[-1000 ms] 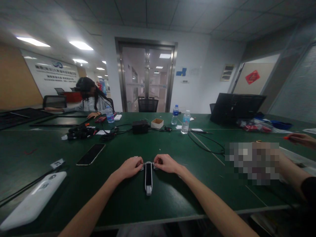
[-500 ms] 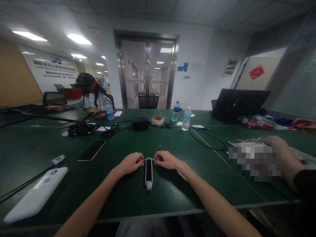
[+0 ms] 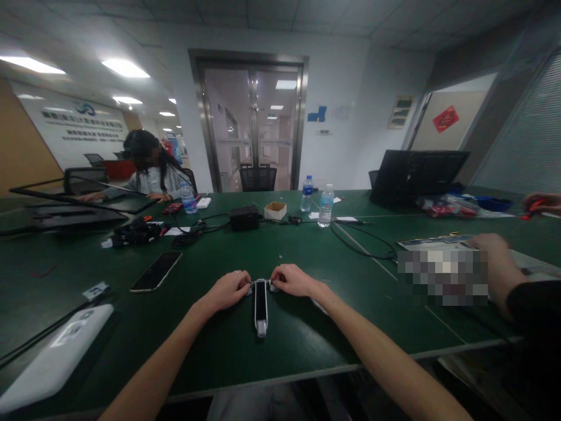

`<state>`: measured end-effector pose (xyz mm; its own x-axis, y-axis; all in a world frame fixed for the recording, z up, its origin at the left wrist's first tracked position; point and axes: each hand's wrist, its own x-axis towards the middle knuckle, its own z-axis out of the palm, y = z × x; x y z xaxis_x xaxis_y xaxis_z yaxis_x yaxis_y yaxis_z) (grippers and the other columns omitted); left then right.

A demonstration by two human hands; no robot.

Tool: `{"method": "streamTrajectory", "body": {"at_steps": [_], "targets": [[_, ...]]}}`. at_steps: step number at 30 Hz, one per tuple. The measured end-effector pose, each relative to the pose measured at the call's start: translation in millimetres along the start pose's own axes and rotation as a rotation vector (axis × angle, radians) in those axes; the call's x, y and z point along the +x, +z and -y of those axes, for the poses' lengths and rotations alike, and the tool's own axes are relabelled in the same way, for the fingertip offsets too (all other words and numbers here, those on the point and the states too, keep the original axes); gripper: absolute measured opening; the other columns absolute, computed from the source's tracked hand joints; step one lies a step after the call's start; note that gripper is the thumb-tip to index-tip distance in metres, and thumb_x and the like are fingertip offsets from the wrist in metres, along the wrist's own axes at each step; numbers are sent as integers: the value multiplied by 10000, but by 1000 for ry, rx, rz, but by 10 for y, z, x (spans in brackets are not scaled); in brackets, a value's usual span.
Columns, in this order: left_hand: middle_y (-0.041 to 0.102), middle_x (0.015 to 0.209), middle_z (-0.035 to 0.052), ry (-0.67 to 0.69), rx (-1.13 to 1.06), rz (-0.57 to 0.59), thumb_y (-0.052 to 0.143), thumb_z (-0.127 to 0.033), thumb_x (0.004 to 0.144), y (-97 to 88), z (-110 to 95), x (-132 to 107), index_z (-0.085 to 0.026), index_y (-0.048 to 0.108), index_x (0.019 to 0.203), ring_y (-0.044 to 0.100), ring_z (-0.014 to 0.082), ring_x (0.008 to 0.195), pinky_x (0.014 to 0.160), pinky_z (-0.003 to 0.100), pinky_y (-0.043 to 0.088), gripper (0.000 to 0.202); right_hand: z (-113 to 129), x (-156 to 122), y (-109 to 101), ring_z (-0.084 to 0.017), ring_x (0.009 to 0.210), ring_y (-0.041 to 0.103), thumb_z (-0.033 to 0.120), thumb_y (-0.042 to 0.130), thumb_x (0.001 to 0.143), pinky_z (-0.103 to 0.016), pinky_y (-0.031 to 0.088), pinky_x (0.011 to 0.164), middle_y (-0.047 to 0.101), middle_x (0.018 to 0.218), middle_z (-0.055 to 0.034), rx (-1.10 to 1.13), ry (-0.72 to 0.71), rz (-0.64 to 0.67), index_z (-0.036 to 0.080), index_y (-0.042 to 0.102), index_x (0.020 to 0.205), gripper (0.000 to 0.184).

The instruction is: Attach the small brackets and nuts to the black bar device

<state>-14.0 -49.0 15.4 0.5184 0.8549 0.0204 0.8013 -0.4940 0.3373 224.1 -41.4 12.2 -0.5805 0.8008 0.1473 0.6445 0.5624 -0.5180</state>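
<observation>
A slim white device with a long black top face (image 3: 260, 303) lies on the green table, its narrow white end towards me. On its left, my left hand (image 3: 229, 289) is closed, thumb and fingers pinched at a small pale part by the device's far end. My right hand (image 3: 293, 281) pinches a similar small pale part on the right side. Both parts are mostly covered by my fingers, so their kind cannot be made out.
A phone (image 3: 156, 272) and a white power bank-like slab (image 3: 56, 356) lie to the left. Farther back are a black box (image 3: 244, 217), a small open carton (image 3: 275, 211), cables and bottles (image 3: 325, 206). A co-worker's hand (image 3: 497, 257) rests at right; another person (image 3: 146, 169) sits across.
My view has turned slightly right. Both hands stay pinched beside the device. Across the table at left, a dark thin frame has been lifted and tilted.
</observation>
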Motion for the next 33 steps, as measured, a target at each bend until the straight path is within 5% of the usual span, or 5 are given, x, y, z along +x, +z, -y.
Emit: {"method": "streamTrajectory", "body": {"at_steps": [33], "targets": [[586, 873, 35, -30, -35, -3, 449, -340, 883, 8, 23, -27, -208, 593, 950, 549, 187, 765, 631, 269, 407, 207, -115, 28, 68, -111, 671, 589, 276, 675, 791, -202, 428, 606, 653, 745, 10, 147, 27, -65, 171, 666, 835, 115]]}}
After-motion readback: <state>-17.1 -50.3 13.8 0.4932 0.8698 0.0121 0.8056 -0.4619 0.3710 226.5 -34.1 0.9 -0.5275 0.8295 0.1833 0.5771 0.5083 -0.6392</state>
